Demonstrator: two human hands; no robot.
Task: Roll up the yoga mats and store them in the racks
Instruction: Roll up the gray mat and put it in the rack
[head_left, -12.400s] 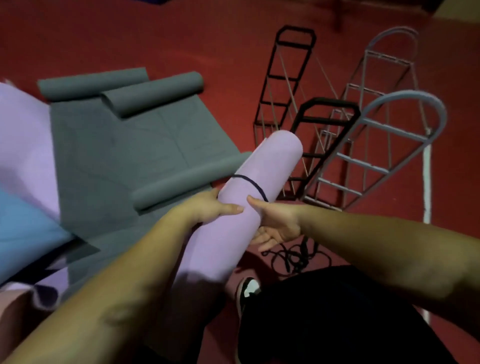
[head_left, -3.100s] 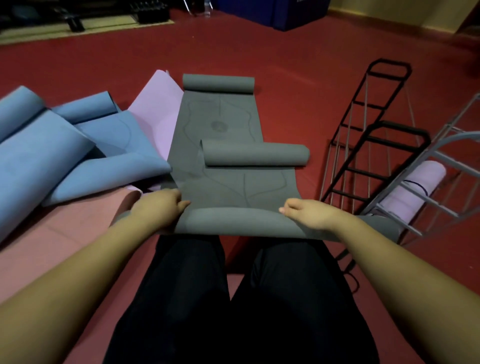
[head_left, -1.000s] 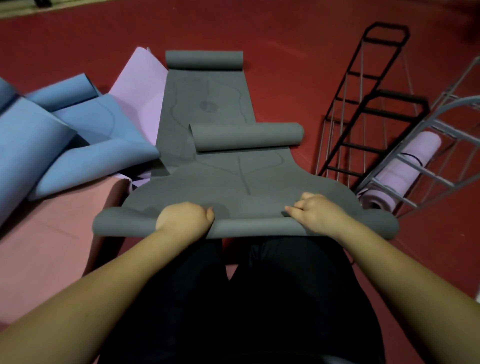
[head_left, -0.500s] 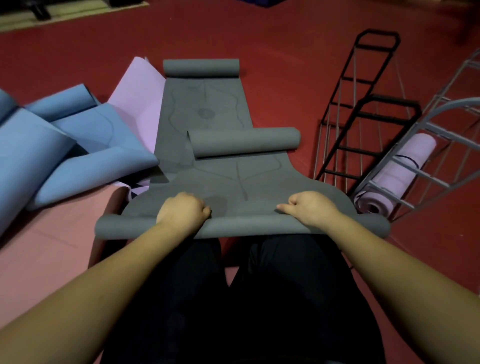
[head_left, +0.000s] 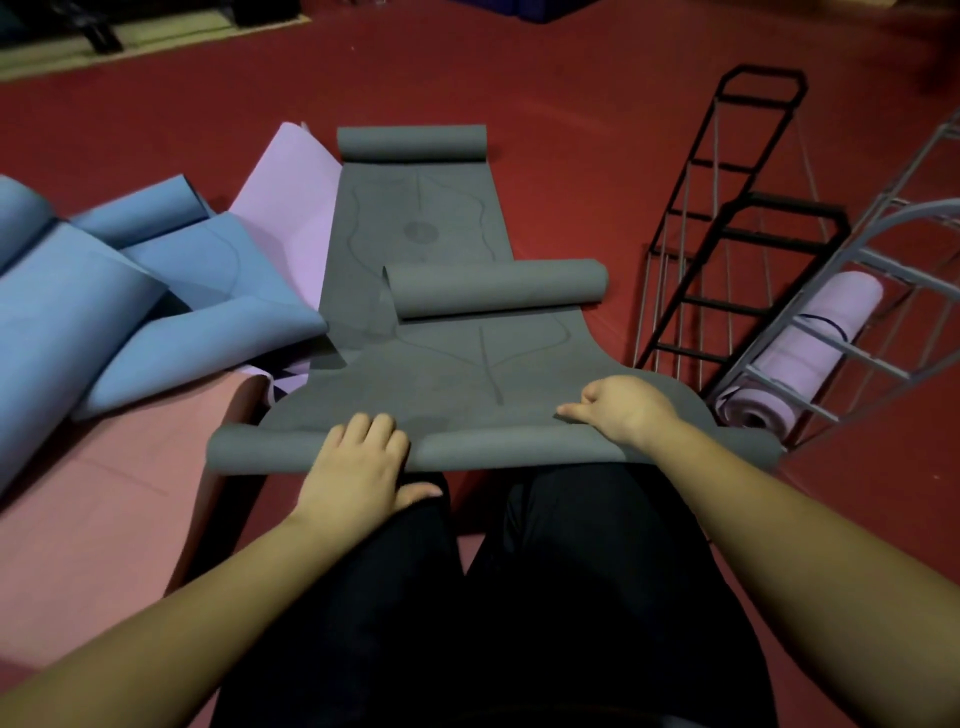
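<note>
A grey yoga mat (head_left: 457, 374) lies on the red floor (head_left: 571, 130) in front of the person's knees, its near end wound into a thin roll (head_left: 493, 449) that runs crosswise just beyond the black trousers (head_left: 467, 597). The left hand (head_left: 358, 467) lies over the roll left of centre, fingers (head_left: 371, 423) bent over its top and tips on the flat mat beyond, thumb on the near side, so it grips the roll. The right hand (head_left: 626, 413) rests on the roll's right part with fingers curled down onto it and the thumb pointing left along the seam; whether it truly grips or only presses is hard to judge from this angle.

The mat's far end curls into a roll of its own (head_left: 498, 288), lying on a second grey mat (head_left: 415, 218) that stretches farther away. Blue mats (head_left: 104, 291) and a lilac mat (head_left: 291, 208) lie to the left, over a pink mat (head_left: 104, 519). On the right stand a black rack (head_left: 727, 228) and a grey rack (head_left: 857, 322), the latter holding a rolled lilac mat (head_left: 800, 353).
</note>
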